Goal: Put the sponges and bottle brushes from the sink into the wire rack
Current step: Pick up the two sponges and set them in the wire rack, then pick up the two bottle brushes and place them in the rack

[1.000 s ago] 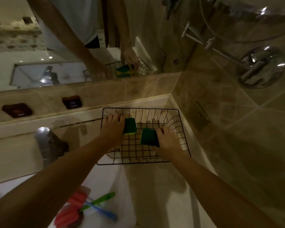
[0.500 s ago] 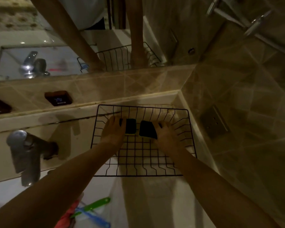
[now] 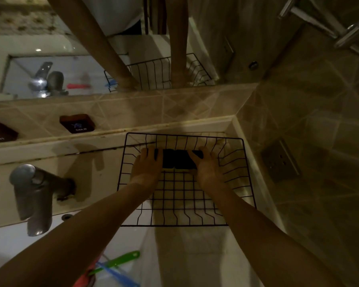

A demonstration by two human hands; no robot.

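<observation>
Head view: two sponges (image 3: 178,161), one wire rack (image 3: 248,175).

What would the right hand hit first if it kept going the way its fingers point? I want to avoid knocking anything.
Probably the wire rack, at its far wall just past the fingertips of the right hand, then the ledge behind it. Depth is hard to judge here.

The black wire rack (image 3: 248,179) lay open-topped; tiled walls (image 3: 298,125) hemmed its far and right sides.
</observation>
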